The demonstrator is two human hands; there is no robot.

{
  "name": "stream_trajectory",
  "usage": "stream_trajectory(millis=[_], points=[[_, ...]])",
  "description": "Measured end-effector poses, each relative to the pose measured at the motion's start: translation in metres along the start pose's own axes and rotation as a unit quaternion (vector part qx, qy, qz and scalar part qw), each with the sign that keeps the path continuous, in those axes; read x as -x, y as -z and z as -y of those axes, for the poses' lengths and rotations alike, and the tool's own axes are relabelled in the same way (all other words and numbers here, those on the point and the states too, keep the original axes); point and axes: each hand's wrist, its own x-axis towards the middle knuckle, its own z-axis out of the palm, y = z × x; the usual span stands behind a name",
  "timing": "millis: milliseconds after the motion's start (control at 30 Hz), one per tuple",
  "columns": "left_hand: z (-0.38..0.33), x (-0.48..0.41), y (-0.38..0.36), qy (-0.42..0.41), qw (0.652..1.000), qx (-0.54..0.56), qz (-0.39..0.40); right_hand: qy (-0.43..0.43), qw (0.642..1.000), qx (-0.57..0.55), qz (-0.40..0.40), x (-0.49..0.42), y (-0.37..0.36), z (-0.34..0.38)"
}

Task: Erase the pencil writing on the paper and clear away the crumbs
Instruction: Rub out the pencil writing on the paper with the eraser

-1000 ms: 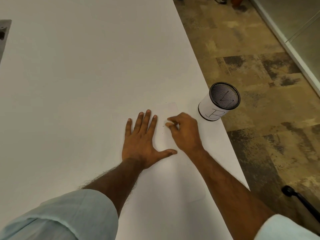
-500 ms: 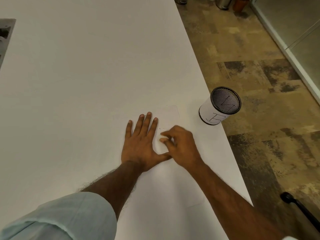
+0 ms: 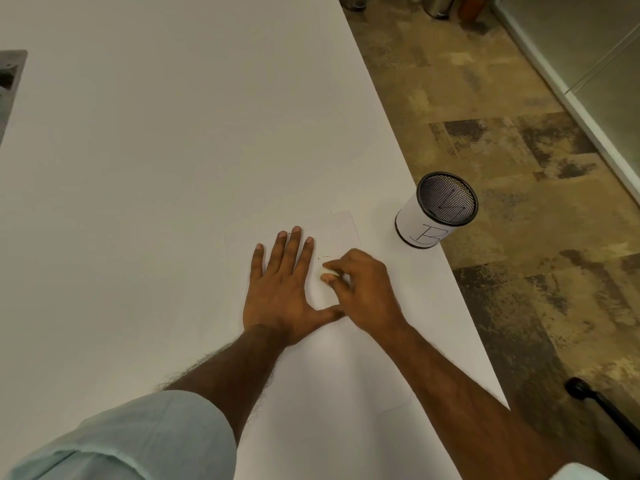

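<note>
A white sheet of paper [image 3: 341,228] lies on the white table [image 3: 156,150], near its right edge. My left hand [image 3: 280,289] is spread flat on the sheet, holding it down. My right hand [image 3: 360,289] sits just right of it, with thumb and fingertips pinched on a small pale eraser [image 3: 328,272] that is mostly hidden and pressed to the paper. Faint dark pencil marks or crumbs [image 3: 323,257] lie just beyond the pinched fingertips.
A black mesh pen cup [image 3: 437,216] wrapped in a white label marked "B" stands at the table's right edge, beyond my right hand. The table edge runs diagonally right of my right arm, with patterned floor below. A grey object [image 3: 10,84] sits at the far left.
My right hand has slid toward me along the paper, from level with my left fingertips down to near my left thumb. My left hand has stayed flat.
</note>
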Motion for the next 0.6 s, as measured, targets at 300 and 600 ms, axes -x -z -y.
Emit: stream_trajectory(millis=[300, 600], points=[[-0.001, 0.000, 0.001, 0.001, 1.000, -0.003, 0.010, -0.001, 1.000, 0.007, -0.027, -0.022, -0.006, 0.004], [-0.002, 0.001, 0.004, 0.005, 1.000, 0.015, 0.011, -0.060, 0.996, 0.006, -0.060, -0.021, 0.005, 0.002]])
